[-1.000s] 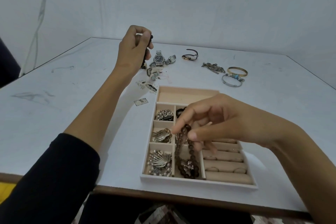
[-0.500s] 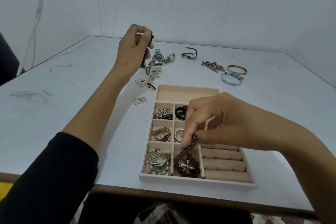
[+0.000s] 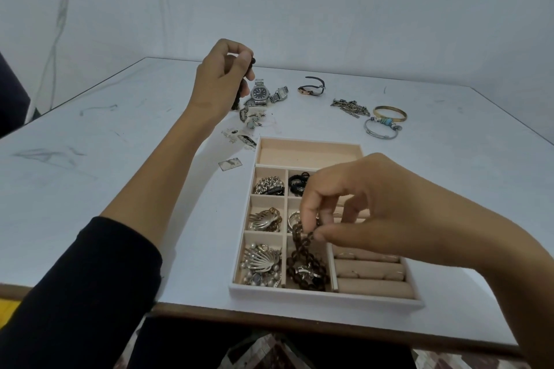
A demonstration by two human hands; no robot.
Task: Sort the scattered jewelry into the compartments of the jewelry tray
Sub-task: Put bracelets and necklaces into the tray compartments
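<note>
Pinching the brown bead strand [image 3: 305, 269], mostly coiled in the near-edge middle compartment of the tray [image 3: 326, 298], the right hand [image 3: 359, 207] could spill its tail over a divider, while the left hand [image 3: 218, 84] grips a dark piece [image 3: 235, 102] above the tabletop's far side.

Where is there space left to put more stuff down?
The long back compartment of the tray is bare, and so is the table left of the tray. It is crowded around the watch and in the six small compartments, where the right hand holds the bead chain.
</note>
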